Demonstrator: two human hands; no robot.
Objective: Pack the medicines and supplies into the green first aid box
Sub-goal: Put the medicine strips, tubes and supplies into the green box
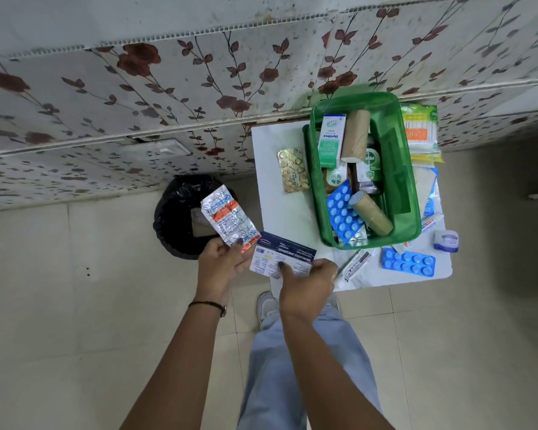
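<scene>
A: Hands first. We've got the left hand (222,259) pinching a silver and orange blister strip (229,217), held up over the black bin (174,218) on the floor.

B: Agreed. Right hand (306,285) grips a white and navy medicated dressings card (281,259) by its near edge. Both hands sit at about 8 o'clock from the box, off the surface's near-left corner.

A: Box next. We see the green first aid box (410,193) standing open on the white surface (272,209), toward its far side.

B: Inside we count a white and green Optibex carton (331,141), two brown cardboard rolls, one at 12 o'clock (354,135) and one at 6 o'clock (371,215), Dettol items mid-box (370,159), and a blue tablet strip (342,212) at 7 o'clock, leaning on the near roll.

A: Outside it: gold tablet strip (292,170) at 9 o'clock, just beside the box wall. Cotton swab pack (421,131) at 2 o'clock, touching the box.

B: At 5 o'clock we have a second blue tablet strip (407,262) flat on the surface, and a Cipladine tube (356,265) at 6 o'clock, near the right hand. A small white and blue jar (446,240) sits at 4 o'clock by the surface's edge.

A: Paper packets at 3 o'clock, partly under the box; we can't read them.
</scene>
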